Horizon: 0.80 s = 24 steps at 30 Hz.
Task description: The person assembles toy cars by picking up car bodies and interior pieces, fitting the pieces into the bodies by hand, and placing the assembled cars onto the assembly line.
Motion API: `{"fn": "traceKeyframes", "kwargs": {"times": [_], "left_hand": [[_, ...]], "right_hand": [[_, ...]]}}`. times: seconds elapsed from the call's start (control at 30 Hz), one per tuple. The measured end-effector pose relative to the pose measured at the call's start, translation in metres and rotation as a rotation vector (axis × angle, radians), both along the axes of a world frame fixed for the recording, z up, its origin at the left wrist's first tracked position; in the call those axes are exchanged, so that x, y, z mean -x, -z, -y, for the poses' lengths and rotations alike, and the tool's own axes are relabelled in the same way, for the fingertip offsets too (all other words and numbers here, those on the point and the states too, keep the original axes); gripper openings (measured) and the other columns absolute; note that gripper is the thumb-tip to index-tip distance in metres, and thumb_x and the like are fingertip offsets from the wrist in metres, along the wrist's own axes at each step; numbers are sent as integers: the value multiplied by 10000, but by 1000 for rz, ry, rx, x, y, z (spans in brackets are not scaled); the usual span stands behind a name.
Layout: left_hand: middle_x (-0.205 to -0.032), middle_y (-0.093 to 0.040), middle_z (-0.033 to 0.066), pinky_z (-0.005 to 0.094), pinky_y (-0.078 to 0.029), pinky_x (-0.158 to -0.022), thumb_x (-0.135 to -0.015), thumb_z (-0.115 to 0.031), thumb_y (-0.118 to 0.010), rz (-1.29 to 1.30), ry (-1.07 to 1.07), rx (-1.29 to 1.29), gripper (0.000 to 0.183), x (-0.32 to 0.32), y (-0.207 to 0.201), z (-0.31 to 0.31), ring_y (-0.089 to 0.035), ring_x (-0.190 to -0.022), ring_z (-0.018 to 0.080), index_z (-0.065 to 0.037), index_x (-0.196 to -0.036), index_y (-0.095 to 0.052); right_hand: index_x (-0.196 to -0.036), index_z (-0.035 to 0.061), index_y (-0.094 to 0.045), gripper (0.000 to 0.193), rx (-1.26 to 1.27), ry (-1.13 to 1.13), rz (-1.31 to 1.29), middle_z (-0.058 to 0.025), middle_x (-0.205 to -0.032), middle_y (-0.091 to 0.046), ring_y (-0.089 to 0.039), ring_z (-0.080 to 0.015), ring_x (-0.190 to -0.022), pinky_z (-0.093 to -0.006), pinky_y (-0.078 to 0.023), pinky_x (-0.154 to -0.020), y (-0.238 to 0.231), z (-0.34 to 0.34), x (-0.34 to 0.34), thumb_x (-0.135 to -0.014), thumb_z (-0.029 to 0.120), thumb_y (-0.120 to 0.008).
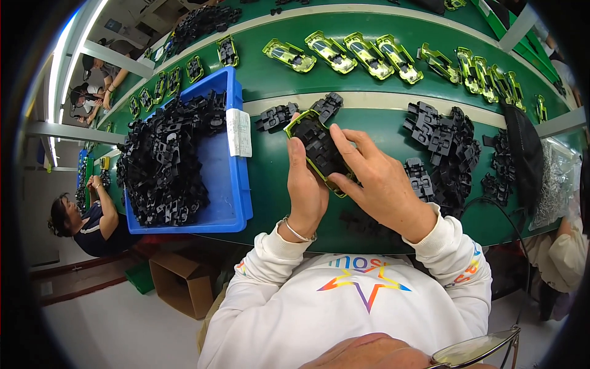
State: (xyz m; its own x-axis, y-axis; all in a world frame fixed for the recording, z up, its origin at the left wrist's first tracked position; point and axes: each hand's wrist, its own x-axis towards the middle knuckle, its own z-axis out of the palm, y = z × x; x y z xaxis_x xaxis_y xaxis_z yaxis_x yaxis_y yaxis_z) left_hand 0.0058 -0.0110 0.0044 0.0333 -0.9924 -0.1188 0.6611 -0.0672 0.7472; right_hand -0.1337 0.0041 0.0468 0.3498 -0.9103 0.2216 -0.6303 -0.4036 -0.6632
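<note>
Between my two hands is a yellow-green toy car shell [294, 126], its hollow side facing up, with a black plastic interior part [314, 142] inside. My left hand [305, 197] is closed around its near-left side, thumb along the edge. From the right, my right hand [386, 187] grips the same shell, with the thumb at its lower end and the index finger on its upper right edge; the other fingers are bent behind. Just beyond the shell, two loose black plastic parts [276, 117] lie on the green table [267, 178].
A blue bin [230, 206] heaped with black parts [166, 160] stands on my left. More black parts [439, 138] are piled on my right, near a black pouch [523, 160] and a clear bag of screws [558, 181]. Several green car shells [332, 52] line the green belt beyond. Co-workers sit at left.
</note>
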Motion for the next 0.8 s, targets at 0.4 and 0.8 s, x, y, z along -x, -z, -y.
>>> {"fn": "traceKeyframes", "kwargs": {"times": [0.4,0.8], "left_hand": [[-1147,-630,119,363,-500,-917,-1076,-417,-266,88,-5,19,494,-1,12,1,-621,-1029,212,-28,-1259,-510],[-1027,-647,90,313,-529,-813,-1060,-423,-345,156,-72,25,439,-4,20,-2,-643,-922,175,-46,-1154,-548]], "right_hand": [[-1319,27,-531,580,261,44,-243,-106,-976,-565,-615,-257,-792,-356,-529,-638,-3,-5,-6,-780,120,-722],[-1282,-32,-540,510,148,-33,-199,-121,-852,-570,-617,-288,-740,-398,-519,-625,-12,-3,-9,-808,114,-660]]}}
